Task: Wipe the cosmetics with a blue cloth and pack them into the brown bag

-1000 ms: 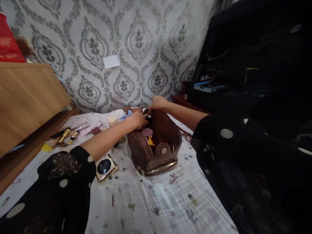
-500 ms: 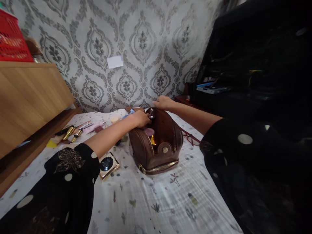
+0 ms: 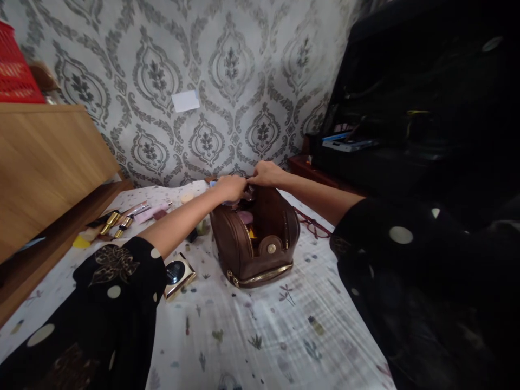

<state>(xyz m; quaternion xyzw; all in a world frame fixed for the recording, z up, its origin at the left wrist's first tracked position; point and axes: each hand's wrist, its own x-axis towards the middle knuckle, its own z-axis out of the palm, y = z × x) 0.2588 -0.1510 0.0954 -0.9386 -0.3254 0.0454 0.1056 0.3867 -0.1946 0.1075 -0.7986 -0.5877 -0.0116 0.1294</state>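
Note:
A brown leather makeup bag (image 3: pixel 239 246) stands unzipped on the patterned sheet, a pink item (image 3: pixel 245 217) and a yellow item (image 3: pixel 252 233) inside. My left hand (image 3: pixel 232 189) reaches over its left side, fingers bent down at the far inner wall. A small dark shiny item (image 3: pixel 249 193) shows by those fingertips; the hand partly hides it, and whether it is gripped is unclear. At the bag's far rim, my right hand (image 3: pixel 266 174) pinches the edge between thumb and fingers. The two hands are almost touching. A gold compact (image 3: pixel 179 277) with a black round centre lies left of the bag.
Gold lipsticks (image 3: pixel 110 222), a pink tube (image 3: pixel 152 212) and other cosmetics lie at the left. Red-framed glasses (image 3: pixel 317 228) rest right of the bag. A wooden cabinet (image 3: pixel 52 151) with a red basket (image 3: pixel 18 70) flanks the left, a large black object (image 3: pixel 406 119) the right.
My left hand has risen slightly and moved toward my right hand, covering more of the dark item. My right hand's fingers have come down on the bag's rim. The view has shifted slightly.

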